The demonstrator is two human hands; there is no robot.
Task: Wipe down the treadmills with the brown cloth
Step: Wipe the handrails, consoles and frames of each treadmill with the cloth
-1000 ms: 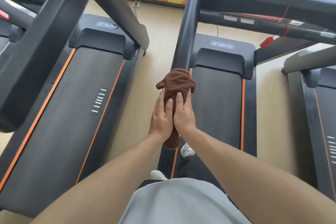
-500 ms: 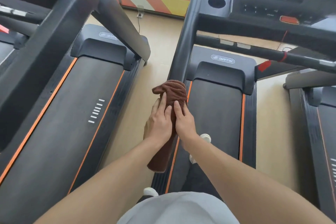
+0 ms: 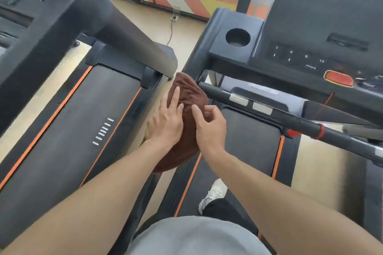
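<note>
Both hands pressed the brown cloth (image 3: 187, 97) around the treadmill's upright bar: left hand (image 3: 165, 124) flat, fingers spread; right hand (image 3: 210, 128) pinching a fold, other fingers curled.

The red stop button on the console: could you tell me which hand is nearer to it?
Right. The right hand rests on the brown cloth below and left of the red stop button; the left hand lies farther left, on the cloth's other side.
</note>
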